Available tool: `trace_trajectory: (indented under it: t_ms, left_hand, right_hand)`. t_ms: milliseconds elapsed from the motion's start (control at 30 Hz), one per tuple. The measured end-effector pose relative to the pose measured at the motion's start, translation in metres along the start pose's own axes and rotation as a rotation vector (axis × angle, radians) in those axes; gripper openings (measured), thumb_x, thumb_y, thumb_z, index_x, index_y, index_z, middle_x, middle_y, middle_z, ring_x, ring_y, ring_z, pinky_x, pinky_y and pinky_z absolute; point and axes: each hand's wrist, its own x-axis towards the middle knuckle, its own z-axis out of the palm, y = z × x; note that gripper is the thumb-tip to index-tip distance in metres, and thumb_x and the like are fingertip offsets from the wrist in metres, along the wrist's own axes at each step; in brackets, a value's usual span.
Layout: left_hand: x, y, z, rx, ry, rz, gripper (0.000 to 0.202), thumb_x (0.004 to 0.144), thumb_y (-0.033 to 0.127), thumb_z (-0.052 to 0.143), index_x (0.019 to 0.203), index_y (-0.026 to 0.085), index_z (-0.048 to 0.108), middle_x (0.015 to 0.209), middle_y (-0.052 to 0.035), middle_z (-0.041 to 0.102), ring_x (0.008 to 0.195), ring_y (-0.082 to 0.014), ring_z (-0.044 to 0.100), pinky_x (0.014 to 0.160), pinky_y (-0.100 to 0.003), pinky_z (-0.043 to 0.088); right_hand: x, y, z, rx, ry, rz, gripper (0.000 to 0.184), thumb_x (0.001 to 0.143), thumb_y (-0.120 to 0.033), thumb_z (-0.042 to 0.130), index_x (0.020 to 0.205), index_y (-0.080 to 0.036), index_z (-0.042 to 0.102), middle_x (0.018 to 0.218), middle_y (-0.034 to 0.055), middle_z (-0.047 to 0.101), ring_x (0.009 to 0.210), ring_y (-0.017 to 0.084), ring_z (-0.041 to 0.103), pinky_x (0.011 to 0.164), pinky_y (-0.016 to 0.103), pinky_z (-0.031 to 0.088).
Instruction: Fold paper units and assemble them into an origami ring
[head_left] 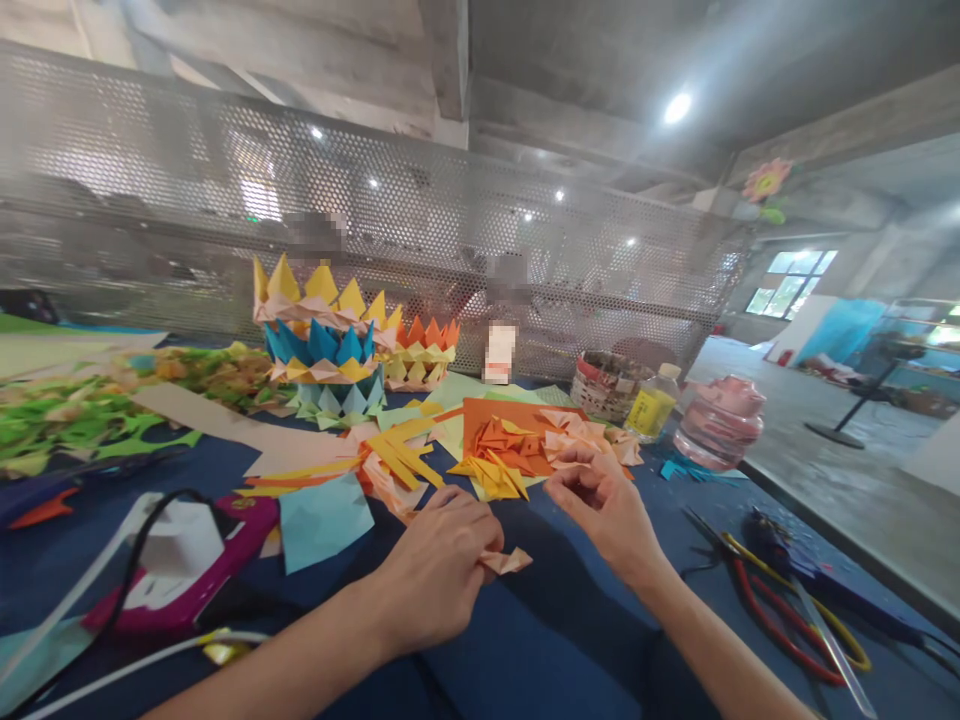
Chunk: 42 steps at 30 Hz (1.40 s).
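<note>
My left hand (pixel 439 565) rests on the blue tablecloth (pixel 547 640) with its fingers curled, pinching a small folded peach paper piece (pixel 508 561). My right hand (pixel 604 505) hovers a little to the right, fingers bent and pinched over a peach paper unit (pixel 581 457) at the edge of a pile. That pile holds several orange, yellow and peach folded triangles (pixel 517 450) on an orange sheet. Behind it stands a stacked origami bowl (pixel 326 345) of yellow, peach, blue and green points.
A smaller orange-and-yellow paper crown (pixel 424 350) stands by the mesh screen (pixel 450 220). Green paper scraps (pixel 67 420) lie left, a magenta device with cables (pixel 187 570) near left. Jars and a bottle (pixel 652 405) stand right; scissors (pixel 780 600) lie at the right edge.
</note>
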Motion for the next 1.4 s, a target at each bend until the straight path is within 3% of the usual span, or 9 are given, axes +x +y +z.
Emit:
trace_trajectory:
  t_ms: [167, 267, 400, 533, 700, 933, 1067, 1200, 1400]
  left_hand:
    - [0.001, 0.001, 0.0, 0.025, 0.004, 0.001, 0.013, 0.072, 0.006, 0.052, 0.077, 0.018, 0.055, 0.081, -0.001, 0.062, 0.081, -0.0182, 0.054, 0.082, -0.035, 0.035]
    - [0.002, -0.001, 0.001, 0.02, 0.023, 0.003, 0.013, 0.073, 0.007, 0.053, 0.079, 0.018, 0.055, 0.082, -0.0003, 0.063, 0.082, -0.0184, 0.053, 0.084, -0.035, 0.034]
    - [0.002, -0.004, 0.001, 0.036, 0.031, 0.002, 0.015, 0.072, 0.007, 0.055, 0.081, 0.018, 0.056, 0.084, -0.0001, 0.063, 0.083, -0.0191, 0.052, 0.085, -0.036, 0.034]
    - [0.001, -0.004, 0.001, 0.061, -0.002, 0.019, 0.012, 0.073, 0.008, 0.056, 0.079, 0.018, 0.056, 0.082, -0.0001, 0.062, 0.082, -0.0186, 0.053, 0.085, -0.036, 0.034]
    - [0.002, -0.003, 0.0, 0.044, 0.017, 0.023, 0.011, 0.074, 0.01, 0.061, 0.079, 0.018, 0.056, 0.08, 0.0001, 0.062, 0.082, -0.0182, 0.053, 0.084, -0.035, 0.035]
    - [0.003, 0.003, -0.004, -0.101, 0.118, -0.046, 0.025, 0.077, 0.04, 0.067, 0.086, 0.018, 0.061, 0.083, -0.0032, 0.064, 0.086, -0.0209, 0.056, 0.08, -0.033, 0.039]
    - [0.004, 0.001, -0.005, -0.162, 0.194, -0.068, 0.018, 0.089, 0.033, 0.053, 0.084, 0.018, 0.061, 0.084, -0.003, 0.064, 0.084, -0.0181, 0.057, 0.079, -0.031, 0.04]
    - [0.005, -0.001, -0.003, -0.189, 0.231, -0.089, 0.017, 0.092, 0.027, 0.047, 0.087, 0.018, 0.061, 0.086, -0.0028, 0.064, 0.084, -0.0166, 0.058, 0.077, -0.028, 0.042]
    - [0.007, 0.0, -0.005, -0.292, 0.25, -0.168, 0.019, 0.091, 0.024, 0.046, 0.098, 0.018, 0.063, 0.097, -0.0046, 0.067, 0.09, -0.0172, 0.061, 0.079, -0.026, 0.045]
  right_hand:
    - [0.006, 0.005, -0.013, -0.15, 0.034, -0.109, 0.023, 0.076, -0.016, 0.048, 0.099, -0.019, 0.051, 0.084, 0.0042, 0.065, 0.075, 0.018, 0.061, 0.062, 0.029, 0.048]
    - [0.012, 0.01, -0.03, -0.405, 0.034, -0.265, 0.032, 0.071, -0.005, 0.042, 0.096, -0.019, 0.055, 0.098, 0.0073, 0.061, 0.093, 0.021, 0.059, 0.074, 0.033, 0.047]
    - [0.019, 0.024, -0.058, -0.775, -0.176, -0.345, 0.04, 0.062, 0.004, 0.041, 0.088, -0.02, 0.061, 0.097, 0.0063, 0.06, 0.1, 0.022, 0.054, 0.089, 0.039, 0.04]
    - [0.026, 0.038, -0.072, -0.907, -0.256, -0.273, 0.024, 0.066, -0.006, 0.055, 0.085, -0.019, 0.063, 0.097, 0.0089, 0.06, 0.093, 0.026, 0.055, 0.083, 0.041, 0.041]
    - [0.03, 0.034, -0.067, -0.872, -0.209, -0.302, 0.009, 0.077, -0.015, 0.052, 0.077, -0.019, 0.06, 0.09, 0.0081, 0.061, 0.087, 0.024, 0.056, 0.078, 0.037, 0.043]
    - [0.02, 0.019, -0.045, -0.612, -0.235, -0.318, 0.015, 0.088, -0.027, 0.044, 0.076, -0.02, 0.05, 0.072, 0.0021, 0.058, 0.068, 0.017, 0.055, 0.065, 0.029, 0.046]
    - [0.016, 0.017, -0.033, -0.385, -0.242, -0.316, 0.007, 0.085, -0.027, 0.051, 0.086, -0.02, 0.051, 0.083, 0.0038, 0.06, 0.078, 0.017, 0.06, 0.075, 0.032, 0.049]
    - [0.01, 0.011, -0.025, -0.323, -0.236, -0.33, 0.016, 0.083, -0.023, 0.053, 0.098, -0.02, 0.056, 0.094, 0.0061, 0.065, 0.085, 0.019, 0.062, 0.08, 0.034, 0.047]
    - [0.001, 0.0, -0.015, -0.182, -0.258, -0.403, 0.008, 0.078, -0.016, 0.058, 0.072, -0.02, 0.06, 0.094, 0.0054, 0.066, 0.091, 0.02, 0.061, 0.083, 0.034, 0.045]
